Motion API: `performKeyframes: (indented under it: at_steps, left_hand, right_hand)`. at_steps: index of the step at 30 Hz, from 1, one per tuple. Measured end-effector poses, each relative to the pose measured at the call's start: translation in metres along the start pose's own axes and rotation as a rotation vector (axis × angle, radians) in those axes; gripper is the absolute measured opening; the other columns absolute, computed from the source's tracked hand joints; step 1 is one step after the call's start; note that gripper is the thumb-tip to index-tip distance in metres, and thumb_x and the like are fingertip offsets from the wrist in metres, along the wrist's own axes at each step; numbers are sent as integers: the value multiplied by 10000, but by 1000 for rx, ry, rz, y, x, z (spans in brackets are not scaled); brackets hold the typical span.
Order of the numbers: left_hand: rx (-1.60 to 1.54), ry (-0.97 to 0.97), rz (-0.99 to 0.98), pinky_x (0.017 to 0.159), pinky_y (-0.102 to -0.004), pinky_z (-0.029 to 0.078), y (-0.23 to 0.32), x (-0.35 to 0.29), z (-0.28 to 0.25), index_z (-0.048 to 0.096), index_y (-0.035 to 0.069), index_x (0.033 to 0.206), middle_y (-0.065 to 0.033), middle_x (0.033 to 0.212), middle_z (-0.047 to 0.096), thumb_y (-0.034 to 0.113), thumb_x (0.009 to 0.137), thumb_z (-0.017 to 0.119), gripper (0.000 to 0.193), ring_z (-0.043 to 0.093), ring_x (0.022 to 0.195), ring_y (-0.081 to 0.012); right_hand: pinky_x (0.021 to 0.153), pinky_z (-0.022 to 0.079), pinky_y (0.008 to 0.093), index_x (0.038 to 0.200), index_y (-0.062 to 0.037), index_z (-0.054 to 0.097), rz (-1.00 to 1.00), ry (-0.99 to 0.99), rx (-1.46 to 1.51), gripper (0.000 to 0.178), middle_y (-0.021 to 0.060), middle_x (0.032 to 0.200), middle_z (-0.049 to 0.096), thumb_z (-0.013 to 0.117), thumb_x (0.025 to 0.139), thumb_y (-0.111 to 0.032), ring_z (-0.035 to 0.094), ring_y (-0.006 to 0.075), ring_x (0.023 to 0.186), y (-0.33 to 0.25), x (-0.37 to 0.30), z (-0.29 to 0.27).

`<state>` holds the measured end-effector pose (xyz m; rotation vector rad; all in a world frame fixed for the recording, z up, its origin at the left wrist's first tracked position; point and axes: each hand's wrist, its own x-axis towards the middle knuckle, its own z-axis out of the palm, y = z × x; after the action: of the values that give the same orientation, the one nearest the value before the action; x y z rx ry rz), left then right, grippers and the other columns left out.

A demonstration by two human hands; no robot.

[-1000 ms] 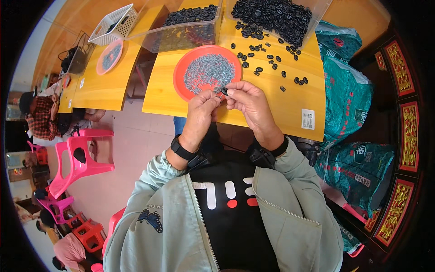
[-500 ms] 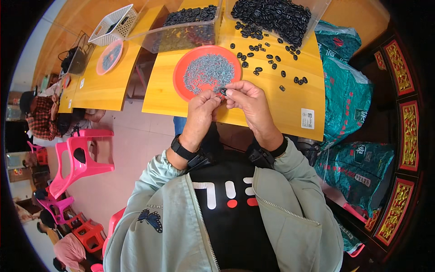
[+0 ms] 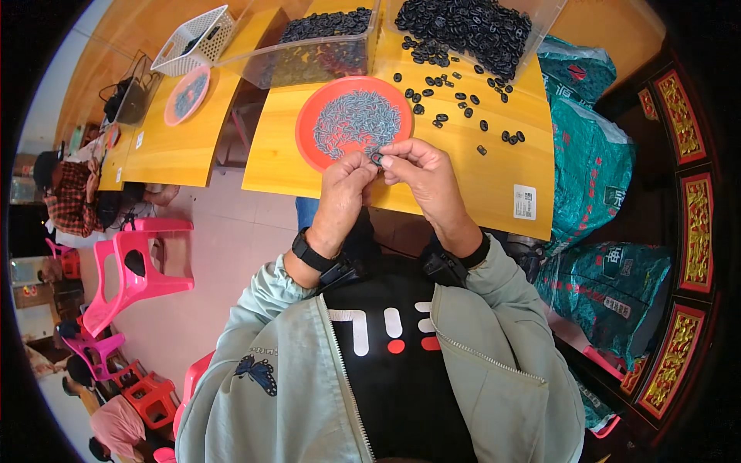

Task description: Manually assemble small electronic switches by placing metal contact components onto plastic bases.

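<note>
Both hands meet over the near rim of the red plastic plate [image 3: 306, 127], which holds many small grey metal pins or screws [image 3: 359, 117]. Between thumb and fingers, my right hand [image 3: 427, 176] grips a small black oval plastic piece [image 3: 377, 158]. My left hand [image 3: 344, 189] is closed in a pinch right beside that piece, fingertips almost touching it. What lies between the left fingertips is too small to make out. More black oval pieces [image 3: 468, 113] lie scattered to the right of the plate.
Clear plastic bins of black pieces [image 3: 463, 31] [image 3: 324, 27] stand at the table's back. A pink plate [image 3: 187, 96] and white basket [image 3: 194, 40] sit on another table, left. Teal woven sacks [image 3: 590, 154] lean at the right. Pink stools [image 3: 139, 270] and other people [image 3: 73, 197] are left.
My right hand has moved very slightly left, and the black oval piece is turned, with its opening now showing more. My left hand stays nearly in place.
</note>
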<state>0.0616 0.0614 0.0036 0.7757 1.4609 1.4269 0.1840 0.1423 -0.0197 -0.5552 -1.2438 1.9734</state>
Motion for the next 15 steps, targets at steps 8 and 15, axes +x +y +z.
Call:
performKeyframes:
  at_steps: [8, 15]
  left_hand:
    - [-24, 5, 32, 438, -211, 322, -3, 1, -1, 496, 59, 697, 26, 565, 436, 127, 861, 505, 177, 388, 483, -55]
    - [-49, 2, 26, 439, -209, 321, -1, 0, 2, 496, 60, 701, 24, 565, 436, 124, 862, 506, 174, 386, 486, -54]
  right_hand:
    - [662, 473, 212, 984, 16, 606, -10, -23, 2, 153, 28, 802, 621, 601, 838, -30, 569, 71, 688, -1, 0, 1]
    - [669, 475, 215, 991, 21, 600, -34, -14, -17, 159, 36, 808, 619, 597, 838, -25, 570, 76, 687, -3, 0, 0]
